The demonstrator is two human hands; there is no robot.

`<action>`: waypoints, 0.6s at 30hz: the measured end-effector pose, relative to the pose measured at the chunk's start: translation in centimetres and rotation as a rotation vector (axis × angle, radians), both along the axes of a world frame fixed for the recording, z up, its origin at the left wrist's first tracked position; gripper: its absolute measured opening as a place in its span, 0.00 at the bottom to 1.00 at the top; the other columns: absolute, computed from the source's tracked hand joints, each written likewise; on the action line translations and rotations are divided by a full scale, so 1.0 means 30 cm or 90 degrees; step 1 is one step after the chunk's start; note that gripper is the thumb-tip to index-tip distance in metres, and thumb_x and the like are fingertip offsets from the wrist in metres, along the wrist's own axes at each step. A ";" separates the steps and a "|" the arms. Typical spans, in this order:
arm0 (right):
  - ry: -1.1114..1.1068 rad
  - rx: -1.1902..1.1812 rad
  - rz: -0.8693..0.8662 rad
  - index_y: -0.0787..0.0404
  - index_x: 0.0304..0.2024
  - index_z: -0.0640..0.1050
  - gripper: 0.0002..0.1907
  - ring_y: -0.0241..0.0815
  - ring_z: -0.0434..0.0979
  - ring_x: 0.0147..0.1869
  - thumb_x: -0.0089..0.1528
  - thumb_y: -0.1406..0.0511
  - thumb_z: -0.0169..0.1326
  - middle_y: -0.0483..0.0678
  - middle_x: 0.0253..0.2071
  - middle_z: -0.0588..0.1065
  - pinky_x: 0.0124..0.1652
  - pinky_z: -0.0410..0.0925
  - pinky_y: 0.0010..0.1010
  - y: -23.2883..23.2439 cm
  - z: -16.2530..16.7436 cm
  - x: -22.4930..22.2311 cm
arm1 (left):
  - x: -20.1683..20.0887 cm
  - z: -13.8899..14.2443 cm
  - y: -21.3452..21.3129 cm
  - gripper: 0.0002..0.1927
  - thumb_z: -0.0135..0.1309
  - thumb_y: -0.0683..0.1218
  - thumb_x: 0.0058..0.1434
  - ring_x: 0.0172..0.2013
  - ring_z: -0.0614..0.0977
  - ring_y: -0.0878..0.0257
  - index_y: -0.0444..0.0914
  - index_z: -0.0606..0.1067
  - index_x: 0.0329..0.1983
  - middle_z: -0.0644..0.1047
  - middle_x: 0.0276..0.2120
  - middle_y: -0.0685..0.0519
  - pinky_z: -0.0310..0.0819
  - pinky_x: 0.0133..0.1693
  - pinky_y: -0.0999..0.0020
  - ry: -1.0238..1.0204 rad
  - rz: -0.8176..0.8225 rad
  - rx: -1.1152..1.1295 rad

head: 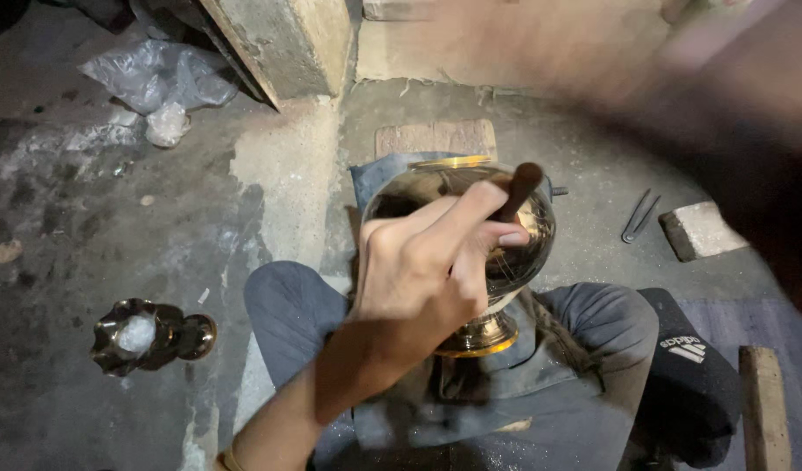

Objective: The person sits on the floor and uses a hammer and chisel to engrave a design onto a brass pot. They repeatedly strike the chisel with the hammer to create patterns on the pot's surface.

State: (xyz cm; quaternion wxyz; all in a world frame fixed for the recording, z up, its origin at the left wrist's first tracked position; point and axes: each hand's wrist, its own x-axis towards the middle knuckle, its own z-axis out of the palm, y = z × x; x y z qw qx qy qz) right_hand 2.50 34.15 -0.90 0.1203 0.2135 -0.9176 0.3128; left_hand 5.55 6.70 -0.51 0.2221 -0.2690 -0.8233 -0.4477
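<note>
Left hand (427, 279) dead centre, fingers curled shut around a dark rod-like tool (518, 190) — only its rounded far end shows past the fingertips, the rest is buried in the fist, so tool type is unclear. Hand sits right in front of a shiny brass goblet-shaped vessel (514, 249) lying on its side across the lap; the fist covers most of the bowl, leaving the right flank, the gold rim at the far side and the flared foot near the body. Whether the tool tip touches the metal — cannot tell. Vessel rests on a grey cloth (540, 375) over the knees. Right hand (741, 105) is a motion-smeared blur filling the upper right; finger posture unreadable, nothing identifiable in it. Floor is dirty concrete. Near left: a small dark wavy-edged metal piece (148, 336) with something pale inside, well apart from the lap. Far left: crumpled clear plastic (161, 74). Right of the vessel: thin metal tongs (641, 216) beside a brick (699, 229). Wooden block (764, 406) at the near right, cut off by the frame edge.
</note>
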 end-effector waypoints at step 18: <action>-0.155 -0.078 -0.186 0.63 0.64 0.69 0.21 0.49 0.83 0.49 0.68 0.72 0.53 0.59 0.52 0.76 0.44 0.76 0.34 0.172 -0.325 0.211 | -0.132 0.077 -0.002 0.18 0.54 0.39 0.62 0.31 0.84 0.55 0.38 0.75 0.57 0.82 0.33 0.48 0.77 0.33 0.60 -0.006 -0.272 -0.193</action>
